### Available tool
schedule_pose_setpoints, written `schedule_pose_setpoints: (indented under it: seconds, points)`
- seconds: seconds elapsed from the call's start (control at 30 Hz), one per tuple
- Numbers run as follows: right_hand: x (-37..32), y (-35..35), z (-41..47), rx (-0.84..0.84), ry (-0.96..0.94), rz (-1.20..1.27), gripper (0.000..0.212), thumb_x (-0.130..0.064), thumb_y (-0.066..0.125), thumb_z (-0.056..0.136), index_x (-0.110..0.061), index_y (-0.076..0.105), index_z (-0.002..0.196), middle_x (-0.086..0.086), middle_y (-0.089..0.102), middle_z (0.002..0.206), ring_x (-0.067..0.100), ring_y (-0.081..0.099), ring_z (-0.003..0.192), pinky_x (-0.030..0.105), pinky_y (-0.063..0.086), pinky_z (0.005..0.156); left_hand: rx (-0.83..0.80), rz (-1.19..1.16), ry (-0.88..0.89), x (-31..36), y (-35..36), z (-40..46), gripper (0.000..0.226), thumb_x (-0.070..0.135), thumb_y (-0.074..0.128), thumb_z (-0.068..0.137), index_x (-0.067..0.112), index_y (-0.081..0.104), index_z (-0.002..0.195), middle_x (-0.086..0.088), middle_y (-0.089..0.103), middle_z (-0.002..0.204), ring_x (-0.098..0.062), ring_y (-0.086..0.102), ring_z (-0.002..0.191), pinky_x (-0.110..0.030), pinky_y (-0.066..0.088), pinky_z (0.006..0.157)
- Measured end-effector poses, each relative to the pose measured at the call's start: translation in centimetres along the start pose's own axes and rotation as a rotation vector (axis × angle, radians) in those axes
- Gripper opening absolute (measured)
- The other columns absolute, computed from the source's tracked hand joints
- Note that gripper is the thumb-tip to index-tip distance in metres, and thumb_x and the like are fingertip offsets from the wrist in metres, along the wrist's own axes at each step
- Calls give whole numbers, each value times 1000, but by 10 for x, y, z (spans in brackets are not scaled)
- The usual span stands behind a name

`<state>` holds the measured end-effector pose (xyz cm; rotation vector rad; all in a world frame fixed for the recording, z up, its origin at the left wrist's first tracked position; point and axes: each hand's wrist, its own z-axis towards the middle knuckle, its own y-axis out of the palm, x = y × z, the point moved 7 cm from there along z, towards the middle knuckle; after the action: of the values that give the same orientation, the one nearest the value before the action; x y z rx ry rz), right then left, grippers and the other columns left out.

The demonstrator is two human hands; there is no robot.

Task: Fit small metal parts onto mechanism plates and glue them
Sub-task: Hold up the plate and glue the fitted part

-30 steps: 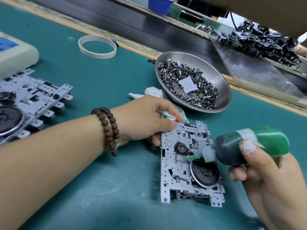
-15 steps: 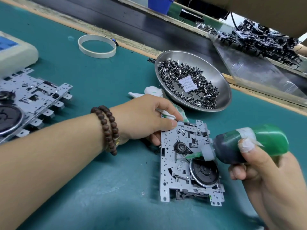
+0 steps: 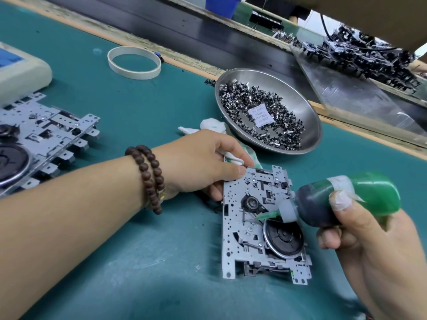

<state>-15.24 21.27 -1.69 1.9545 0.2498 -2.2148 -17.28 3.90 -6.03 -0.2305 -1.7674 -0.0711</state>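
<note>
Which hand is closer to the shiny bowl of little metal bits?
The left hand. It rests on the plate's top corner, just below the bowl's near rim. The right hand grips the green bottle farther down, toward the person.

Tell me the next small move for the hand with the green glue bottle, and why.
Probably a light squeeze. The right hand holds the glue bottle tilted, its nozzle tip down on the mechanism plate between the small hub and the black wheel, while the left hand steadies the plate's top corner.
</note>
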Motion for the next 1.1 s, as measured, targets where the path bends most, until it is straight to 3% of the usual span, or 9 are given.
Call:
schedule_pose_setpoints:
  seconds: [0.63, 0.9, 1.03, 1.1]
  points:
    - [3, -4, 1, 26, -4, -11, 45, -58, 81, 46, -25, 73, 75, -5, 69, 66, 4, 48, 37, 11, 42, 44, 1, 1, -5, 1, 0, -1, 13, 5, 57, 87, 15, 63, 84, -3, 53, 54, -4, 45, 30, -11, 38, 34]
    - [5, -5, 2, 32, 7, 9, 44, -57, 82, 45, -25, 73, 74, -4, 67, 63, 5, 48, 37, 11, 42, 44, 6, 6, -1, -1, -1, 0, 12, 6, 58, 87, 16, 64, 84, 6, 51, 44, -5, 45, 31, -12, 39, 35]
    - [5, -26, 5, 198, 11, 126, 49, -48, 81, 51, -12, 65, 81, 0, 64, 62, 1, 42, 35, 10, 42, 45, 6, 17, -7, -2, -1, 0, 11, 9, 58, 87, 16, 66, 87, 6, 51, 43, -6, 46, 33, -13, 40, 35]
    - [3, -39, 6, 289, -7, 146, 27, -36, 66, 68, -14, 60, 83, -4, 64, 61, -1, 41, 36, 9, 41, 44, 15, 11, -9, -2, -2, 0, 11, 9, 59, 86, 17, 66, 85, 4, 52, 44, -6, 45, 32, -13, 39, 35]
